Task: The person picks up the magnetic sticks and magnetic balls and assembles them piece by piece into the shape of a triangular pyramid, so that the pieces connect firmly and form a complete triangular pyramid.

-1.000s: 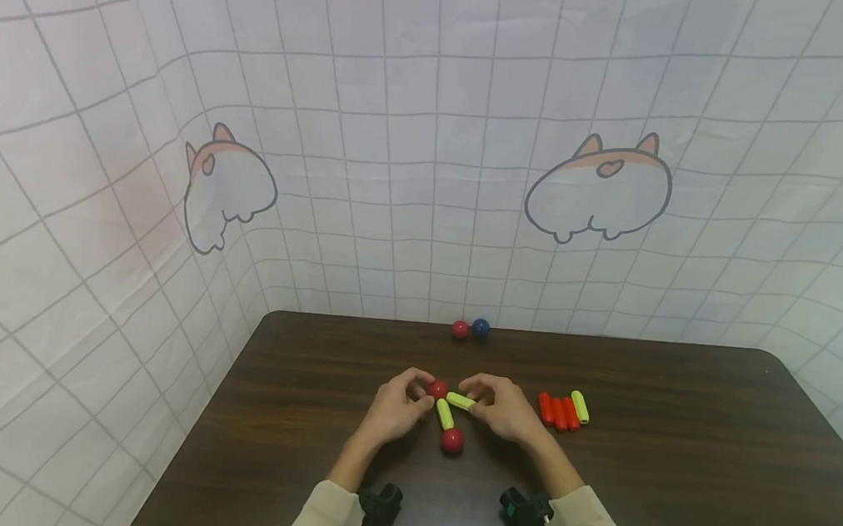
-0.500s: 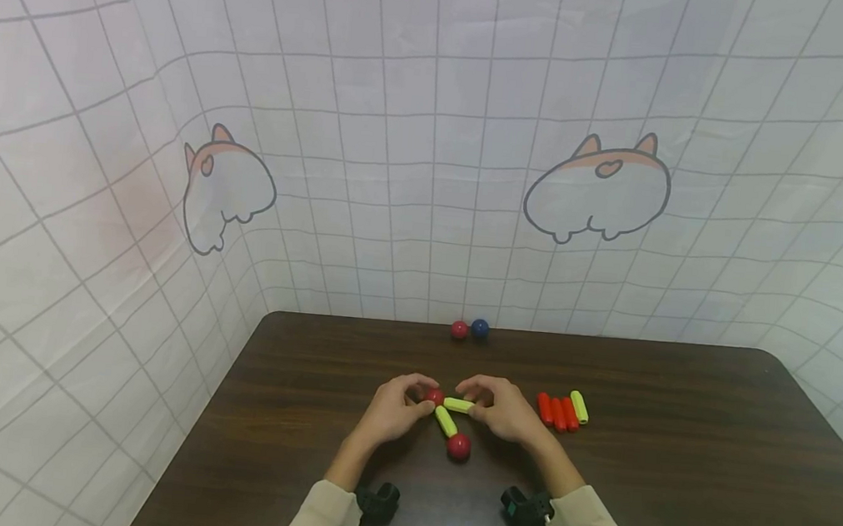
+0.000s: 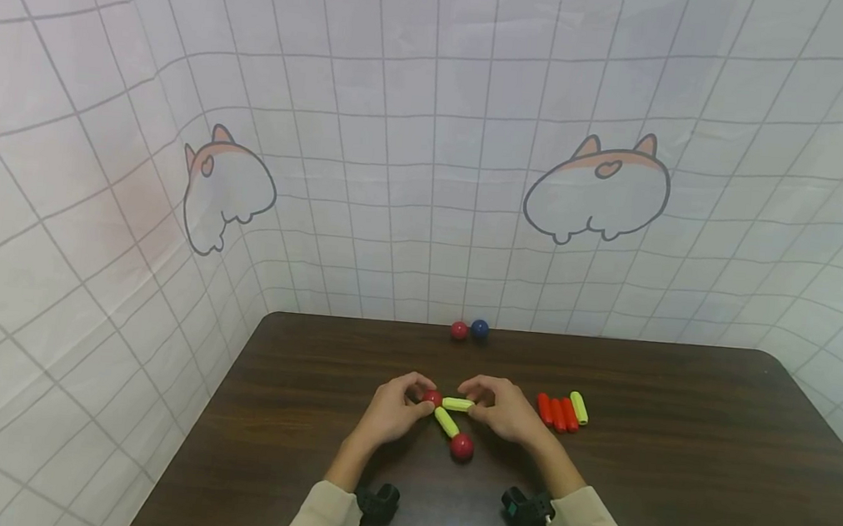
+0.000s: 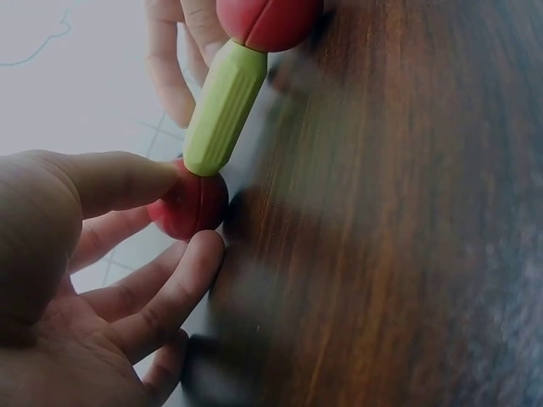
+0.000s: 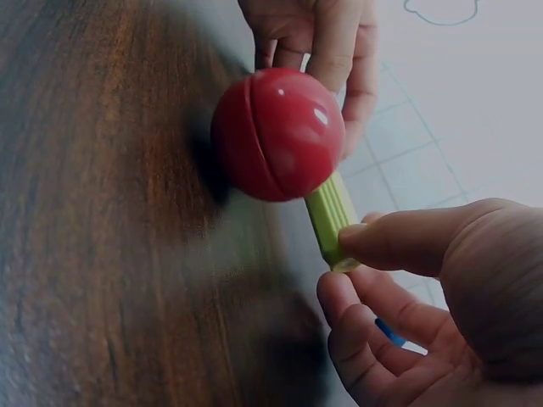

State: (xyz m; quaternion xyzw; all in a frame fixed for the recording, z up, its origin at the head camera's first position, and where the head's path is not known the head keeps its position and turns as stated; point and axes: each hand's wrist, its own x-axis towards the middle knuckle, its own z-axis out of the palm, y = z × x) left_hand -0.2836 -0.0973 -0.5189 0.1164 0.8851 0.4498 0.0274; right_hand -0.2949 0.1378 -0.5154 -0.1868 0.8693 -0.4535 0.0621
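I have both forearms slanting in toward each other from the near side, palms turned inward. The left hand (image 3: pixel 392 407) is arched, its thumb and fingers pinching a red ball (image 3: pixel 432 398). The right hand (image 3: pixel 502 409) nearly mirrors it: from its wrist camera I see the thumb pressed against fingertips across the outer end of a crosswise lime stick (image 3: pixel 458 404). That stick spans the gap between the two hands' fingertips, its inner end at the pinched ball; whether it is seated there I can't tell. A slanting lime stick (image 3: pixel 447 422) runs from the same ball back toward me, ending in a nearer red ball (image 3: pixel 461 446) on my side of both thumbs. Beyond the fingertips, a blue ball (image 3: pixel 479 329) sits near the table's (image 3: pixel 676 452) far edge. Just outside the right knuckles lie three red sticks (image 3: pixel 557 413).
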